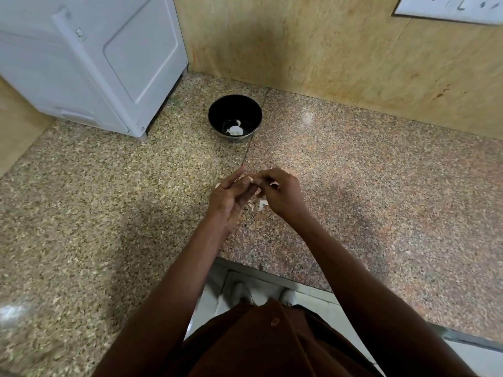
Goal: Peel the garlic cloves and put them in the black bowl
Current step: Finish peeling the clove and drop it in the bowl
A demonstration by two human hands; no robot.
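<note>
Garlic clove point(252, 180) between both hands (black bowl point(235, 117) beyond)

No legible text (anywhere)

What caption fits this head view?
Both hands, left hand and right hand, peel a garlic clove near a round black bowl.
</note>
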